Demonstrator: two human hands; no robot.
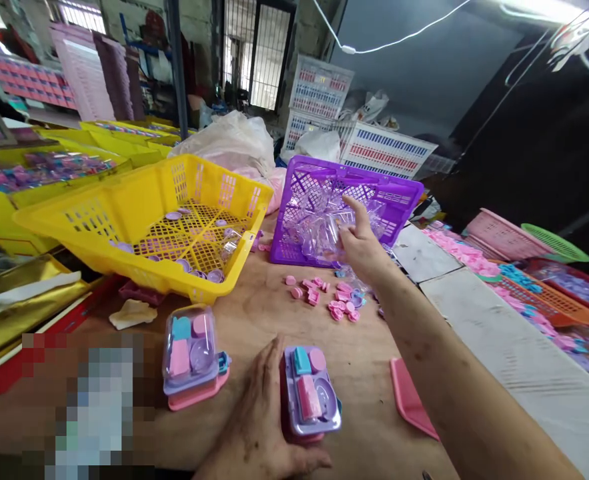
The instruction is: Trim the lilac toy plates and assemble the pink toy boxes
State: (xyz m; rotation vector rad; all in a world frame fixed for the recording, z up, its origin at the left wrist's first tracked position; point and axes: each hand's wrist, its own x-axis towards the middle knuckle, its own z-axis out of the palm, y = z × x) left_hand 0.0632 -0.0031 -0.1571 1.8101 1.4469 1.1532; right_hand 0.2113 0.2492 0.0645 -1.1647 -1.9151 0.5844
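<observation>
On the wooden table, my left hand (269, 413) wraps round the near and left sides of a small purple and pink case (311, 393) holding pink, teal and purple pieces. My right hand (361, 237) reaches into a tilted purple basket (347, 175) of clear plastic covers (319, 233). Its index finger is stretched out; its other fingertips are partly hidden at the covers. A second case (191, 357), with a clear cover over it, stands left of my left hand. Small pink pieces (341, 307) lie in front of the purple basket.
A large yellow basket (139, 200) with purple discs stands at the left. A pink tray (414, 400) lies under my right forearm. To the right are an orange basket (549, 300) and a pink basket (509, 237). White crates (389, 150) are stacked behind.
</observation>
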